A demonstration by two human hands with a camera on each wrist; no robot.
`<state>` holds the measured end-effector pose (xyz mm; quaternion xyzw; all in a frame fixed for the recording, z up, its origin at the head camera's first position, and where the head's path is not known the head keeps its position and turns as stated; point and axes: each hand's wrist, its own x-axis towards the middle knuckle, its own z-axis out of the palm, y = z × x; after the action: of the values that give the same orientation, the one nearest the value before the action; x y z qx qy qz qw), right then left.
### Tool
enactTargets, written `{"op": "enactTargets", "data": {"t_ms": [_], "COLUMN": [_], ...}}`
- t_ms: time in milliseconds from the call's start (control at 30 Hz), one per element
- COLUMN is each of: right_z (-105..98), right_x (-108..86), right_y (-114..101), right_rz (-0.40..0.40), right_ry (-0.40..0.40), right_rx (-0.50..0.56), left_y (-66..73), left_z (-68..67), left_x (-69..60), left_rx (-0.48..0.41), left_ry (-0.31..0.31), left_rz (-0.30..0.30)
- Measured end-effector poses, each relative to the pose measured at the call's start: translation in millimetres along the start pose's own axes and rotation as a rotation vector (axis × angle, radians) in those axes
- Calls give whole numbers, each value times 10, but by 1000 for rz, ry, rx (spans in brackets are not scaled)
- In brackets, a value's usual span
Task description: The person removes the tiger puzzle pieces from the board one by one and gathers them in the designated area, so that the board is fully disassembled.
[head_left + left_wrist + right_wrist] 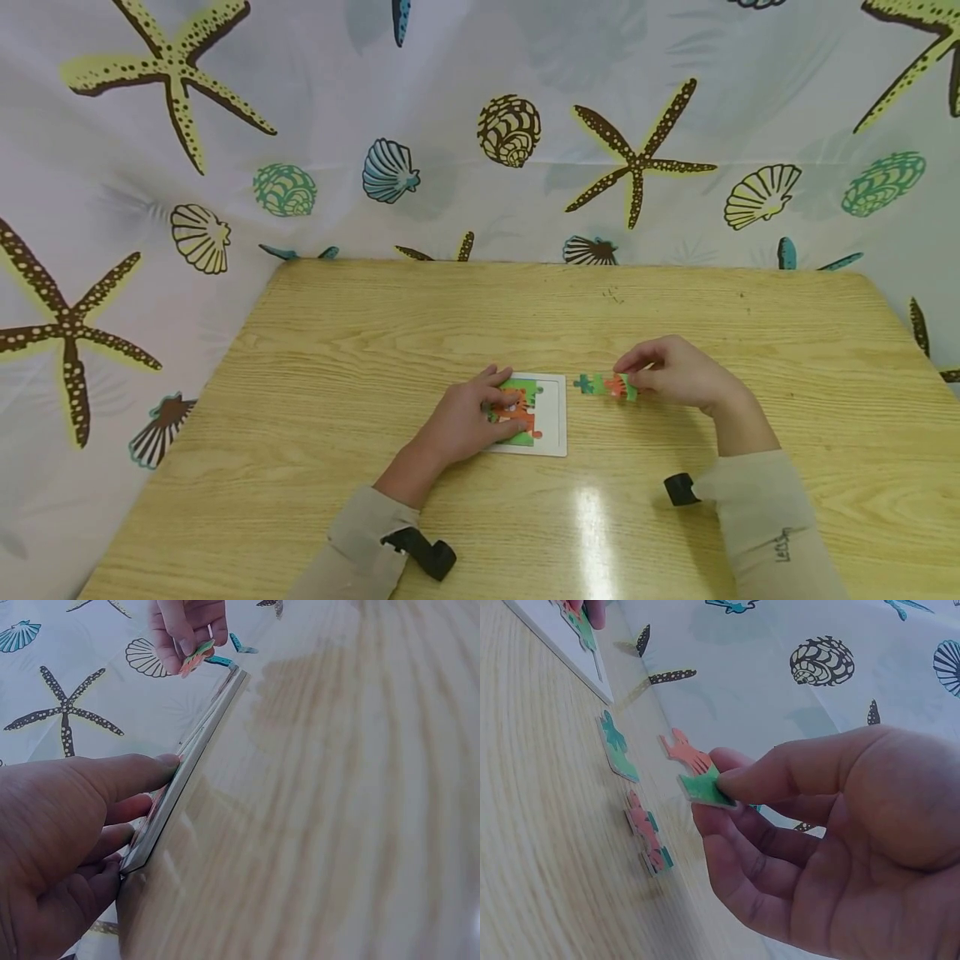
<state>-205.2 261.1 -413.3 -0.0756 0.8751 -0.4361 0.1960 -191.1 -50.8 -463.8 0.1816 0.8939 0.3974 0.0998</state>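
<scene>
My left hand [468,417] rests across a white-framed jigsaw puzzle tray [553,417] on the table, its fingers lying over the pieces. Fitted pieces in the tray form part of an orange and green picture [528,408], partly covered by that hand. To the right, my right hand [682,375] pinches a green and orange puzzle piece [697,776] between thumb and fingers, held above the table. Below it lie a teal and green piece [617,750] and a reddish piece with teal parts [649,834], both loose beside the tray.
The wooden table [360,333] reaches back to a white cloth [450,83] printed with starfish and shells. Each sleeve carries a black strap or mount [431,554] near the wrist.
</scene>
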Motion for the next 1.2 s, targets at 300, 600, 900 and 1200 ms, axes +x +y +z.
{"op": "enactTargets", "data": {"t_ms": [300, 600, 900, 1200], "right_z": [-17, -38, -63, -94], "right_x": [4, -5, -11, -26], "right_y": [8, 29, 73, 116], "right_rz": [20, 59, 73, 72], "right_ry": [11, 24, 50, 54], "right_rx": [2, 32, 8, 4], "left_y": [-18, -18, -14, -27], "left_z": [9, 5, 1, 0], "left_x": [5, 1, -10, -11], "left_rx": [10, -2, -4, 9], "left_ry": [3, 5, 2, -1], "left_rz": [1, 6, 5, 25]}}
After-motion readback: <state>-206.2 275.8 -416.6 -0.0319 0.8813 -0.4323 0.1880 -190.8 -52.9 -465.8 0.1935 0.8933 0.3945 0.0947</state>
